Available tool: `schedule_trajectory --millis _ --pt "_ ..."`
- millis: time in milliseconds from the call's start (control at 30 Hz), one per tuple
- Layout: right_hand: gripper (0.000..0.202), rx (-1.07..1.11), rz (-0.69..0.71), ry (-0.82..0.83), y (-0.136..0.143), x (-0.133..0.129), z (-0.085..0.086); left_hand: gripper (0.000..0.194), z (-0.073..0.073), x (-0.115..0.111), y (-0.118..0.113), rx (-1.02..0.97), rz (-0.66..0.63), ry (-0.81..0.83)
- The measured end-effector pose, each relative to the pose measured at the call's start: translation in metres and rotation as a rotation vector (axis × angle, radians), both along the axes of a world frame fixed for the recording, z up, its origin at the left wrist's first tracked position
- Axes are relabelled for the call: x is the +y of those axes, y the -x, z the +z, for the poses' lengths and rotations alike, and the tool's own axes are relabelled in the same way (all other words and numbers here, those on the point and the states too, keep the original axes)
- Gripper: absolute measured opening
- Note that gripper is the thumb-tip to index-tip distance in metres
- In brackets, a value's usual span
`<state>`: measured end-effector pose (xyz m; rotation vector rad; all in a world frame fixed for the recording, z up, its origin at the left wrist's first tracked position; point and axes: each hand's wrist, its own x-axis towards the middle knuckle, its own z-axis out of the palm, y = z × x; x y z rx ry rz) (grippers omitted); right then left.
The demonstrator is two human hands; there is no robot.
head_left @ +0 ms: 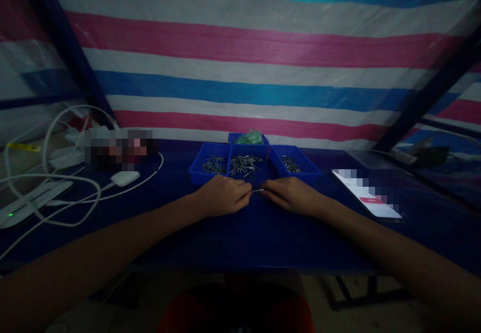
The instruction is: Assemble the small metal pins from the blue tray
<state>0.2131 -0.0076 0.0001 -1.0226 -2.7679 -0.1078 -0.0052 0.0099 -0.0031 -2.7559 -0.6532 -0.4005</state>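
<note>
A thin metal pin (257, 190) spans the small gap between my two hands, low over the blue table. My left hand (227, 195) pinches its left end, and my right hand (291, 195) has closed fingers on the right end. The fingers hide both ends, so whether it is one piece or two joined parts cannot be made out. Just beyond the hands lies a loose pile of similar pins (245, 165). A blue tray (197, 175) on the left and another blue tray (310, 170) on the right flank that pile, each with metal pins inside.
Behind the pile stands a third blue tray (235, 147) holding a green plastic bag (252, 136). White cables (99, 193) and a white adapter (126, 178) lie on the left. A lit phone (370, 198) rests on the right. Striped sheeting (263, 87) hangs behind the table (240, 243).
</note>
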Motion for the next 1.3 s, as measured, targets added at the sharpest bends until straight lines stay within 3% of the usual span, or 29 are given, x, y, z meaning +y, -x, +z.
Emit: schedule_trajectory --millis 1300 --pt "0.025 0.026 0.007 -0.012 0.0009 -0.0024 0.0043 0.026 -0.0001 0.0000 0.0002 0.002 -0.018 -0.004"
